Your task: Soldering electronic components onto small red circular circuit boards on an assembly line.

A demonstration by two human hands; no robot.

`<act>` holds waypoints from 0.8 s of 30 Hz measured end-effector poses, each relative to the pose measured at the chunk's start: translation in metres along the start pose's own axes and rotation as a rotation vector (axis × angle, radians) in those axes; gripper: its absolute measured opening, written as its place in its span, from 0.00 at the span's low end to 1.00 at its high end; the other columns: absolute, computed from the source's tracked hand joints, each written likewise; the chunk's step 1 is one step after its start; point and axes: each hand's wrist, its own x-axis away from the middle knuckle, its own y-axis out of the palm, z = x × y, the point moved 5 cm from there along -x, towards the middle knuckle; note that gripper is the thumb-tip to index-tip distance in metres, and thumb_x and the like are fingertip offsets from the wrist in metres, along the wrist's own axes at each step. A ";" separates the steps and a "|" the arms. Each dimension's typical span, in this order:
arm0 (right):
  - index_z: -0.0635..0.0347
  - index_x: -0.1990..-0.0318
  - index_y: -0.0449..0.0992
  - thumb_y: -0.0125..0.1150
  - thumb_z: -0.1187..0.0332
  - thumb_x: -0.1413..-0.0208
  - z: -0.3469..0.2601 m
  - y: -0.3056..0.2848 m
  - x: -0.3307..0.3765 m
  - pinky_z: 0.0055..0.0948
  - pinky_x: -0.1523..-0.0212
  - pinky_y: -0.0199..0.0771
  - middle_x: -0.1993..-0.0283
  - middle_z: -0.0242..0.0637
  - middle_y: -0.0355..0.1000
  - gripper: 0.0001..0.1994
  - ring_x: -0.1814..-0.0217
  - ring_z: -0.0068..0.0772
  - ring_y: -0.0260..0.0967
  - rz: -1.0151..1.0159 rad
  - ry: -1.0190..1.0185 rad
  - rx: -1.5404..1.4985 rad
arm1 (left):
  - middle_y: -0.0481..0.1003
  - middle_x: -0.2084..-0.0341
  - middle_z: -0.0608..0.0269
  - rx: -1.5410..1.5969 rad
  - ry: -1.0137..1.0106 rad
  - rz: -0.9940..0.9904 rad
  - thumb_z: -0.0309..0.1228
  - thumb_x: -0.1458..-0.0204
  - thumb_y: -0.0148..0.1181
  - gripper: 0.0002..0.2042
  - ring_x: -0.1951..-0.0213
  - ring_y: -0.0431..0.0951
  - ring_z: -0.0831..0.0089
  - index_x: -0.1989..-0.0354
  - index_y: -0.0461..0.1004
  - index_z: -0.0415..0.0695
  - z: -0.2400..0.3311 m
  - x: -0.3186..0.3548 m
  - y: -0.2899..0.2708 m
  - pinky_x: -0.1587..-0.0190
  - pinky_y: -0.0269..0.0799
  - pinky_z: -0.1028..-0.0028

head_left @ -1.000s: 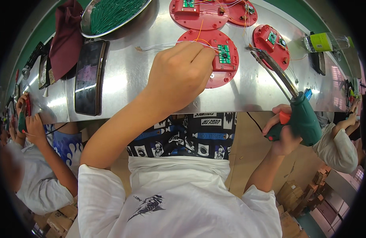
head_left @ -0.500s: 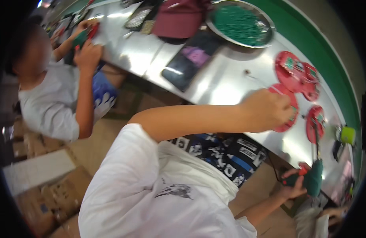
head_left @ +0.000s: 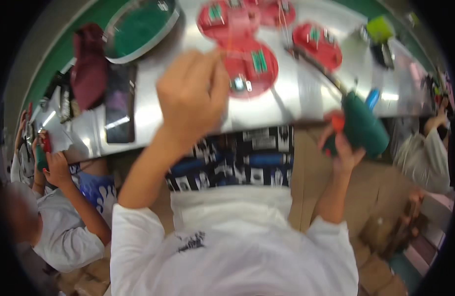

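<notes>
My left hand (head_left: 193, 91) is raised at the near side of the red round parts, its fingers closed. A blurred thin orange line runs by its fingertips; what they hold is too smeared to name. Just beyond lies a red round part (head_left: 264, 81) with a small green circuit board (head_left: 259, 61). At the right, my right hand (head_left: 348, 148) grips a green pistol-shaped soldering gun (head_left: 365, 123) with a red trigger. Its long metal shaft points up and left over the table, the tip near another red part (head_left: 318, 47) that also bears a green board.
More red parts (head_left: 227, 22) lie at the far middle of the metal table (head_left: 153, 98). Farther left are a metal bowl (head_left: 161, 42) of green wires, a maroon cap (head_left: 89, 69) and a dark flat case (head_left: 120, 106). A lime-green object (head_left: 380, 29) stands far right. Co-workers sit on both sides.
The view has swung to the right, so the table's things now lie farther left. My left hand has drawn back from the red parts. The soldering gun stays in my right hand.
</notes>
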 end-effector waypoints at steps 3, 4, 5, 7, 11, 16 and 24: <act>0.75 0.39 0.63 0.61 0.64 0.43 -0.006 0.011 -0.013 0.25 0.81 0.67 0.53 0.57 0.72 0.29 0.80 0.32 0.70 -0.085 -0.112 -0.042 | 0.74 0.76 0.58 0.056 0.136 0.022 0.18 0.56 0.64 0.09 0.75 0.74 0.62 0.65 0.80 0.38 0.006 0.001 0.016 0.72 0.70 0.67; 0.75 0.39 0.63 0.61 0.66 0.43 -0.005 0.014 -0.014 0.25 0.81 0.67 0.53 0.58 0.72 0.28 0.79 0.33 0.70 -0.141 -0.143 -0.033 | 0.76 0.74 0.59 0.049 0.172 0.020 0.19 0.56 0.64 0.10 0.74 0.75 0.62 0.64 0.80 0.39 0.005 0.002 0.021 0.71 0.71 0.68; 0.75 0.39 0.63 0.61 0.66 0.43 -0.002 0.013 -0.012 0.25 0.81 0.67 0.53 0.58 0.72 0.28 0.79 0.33 0.70 -0.142 -0.134 -0.034 | 0.76 0.74 0.59 0.050 0.165 0.013 0.19 0.56 0.64 0.10 0.74 0.75 0.62 0.64 0.80 0.39 0.005 0.005 0.025 0.71 0.71 0.68; 0.75 0.40 0.64 0.60 0.68 0.43 0.003 0.014 -0.007 0.25 0.81 0.68 0.54 0.57 0.72 0.27 0.80 0.35 0.70 -0.192 -0.106 -0.034 | 0.78 0.75 0.57 0.069 0.124 -0.085 0.17 0.55 0.67 0.10 0.75 0.77 0.66 0.63 0.82 0.38 0.005 0.010 0.034 0.72 0.71 0.73; 0.77 0.46 0.71 0.57 0.74 0.43 -0.001 0.017 -0.001 0.27 0.75 0.69 0.60 0.48 0.75 0.18 0.77 0.29 0.69 -0.216 -0.078 -0.053 | 0.78 0.77 0.58 0.078 0.068 -0.113 0.18 0.57 0.67 0.07 0.75 0.77 0.66 0.68 0.81 0.38 0.001 0.017 0.042 0.72 0.72 0.72; 0.77 0.44 0.67 0.60 0.70 0.45 0.003 0.013 -0.001 0.26 0.82 0.69 0.55 0.55 0.72 0.24 0.75 0.35 0.70 -0.202 -0.072 -0.040 | 0.77 0.77 0.59 0.091 0.064 -0.073 0.19 0.57 0.66 0.06 0.74 0.76 0.64 0.69 0.80 0.38 0.000 0.018 0.043 0.71 0.72 0.70; 0.76 0.45 0.68 0.60 0.70 0.46 0.010 0.011 -0.004 0.26 0.81 0.67 0.57 0.53 0.72 0.23 0.80 0.34 0.69 -0.155 -0.032 -0.024 | 0.80 0.76 0.58 0.056 0.088 -0.110 0.19 0.56 0.67 0.06 0.74 0.80 0.65 0.69 0.81 0.38 -0.002 0.016 0.045 0.70 0.75 0.72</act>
